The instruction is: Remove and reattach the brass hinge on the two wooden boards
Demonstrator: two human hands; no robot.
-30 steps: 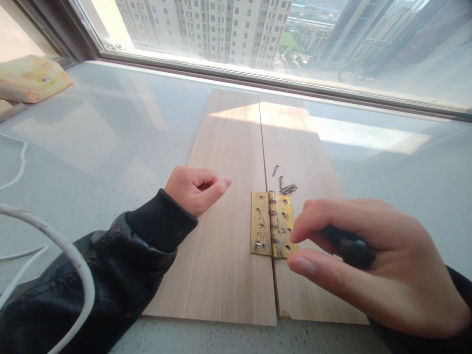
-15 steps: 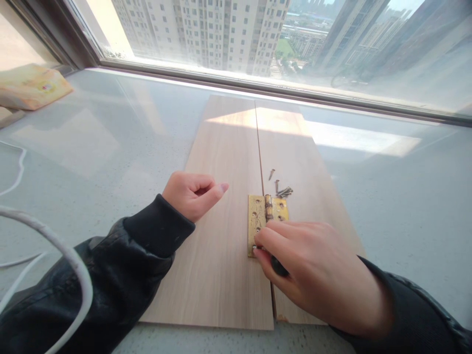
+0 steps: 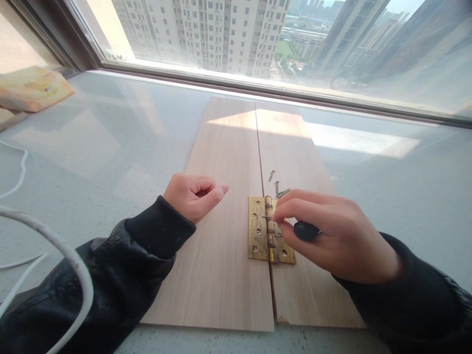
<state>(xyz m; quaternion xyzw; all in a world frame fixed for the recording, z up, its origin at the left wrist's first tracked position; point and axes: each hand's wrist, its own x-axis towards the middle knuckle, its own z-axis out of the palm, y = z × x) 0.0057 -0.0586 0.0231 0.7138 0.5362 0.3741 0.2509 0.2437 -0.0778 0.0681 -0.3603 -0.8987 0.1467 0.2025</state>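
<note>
The right hand [image 3: 339, 241] was closed around a black screwdriver [image 3: 306, 230], its tip at the brass hinge [image 3: 258, 236] just left; the left hand [image 3: 193, 194], a loose empty fist, rested apart. Unbraced, the hinge could have shifted and the tip slipped.

A pale speckled counter [image 3: 110, 142] runs beneath a wide window [image 3: 258, 34] overlooking high-rise apartment blocks [image 3: 206, 29]. A yellow packet [image 3: 31, 88] lies at the far left corner, while white cable [image 3: 70, 255] loops across the near left edge in sunlight.
</note>
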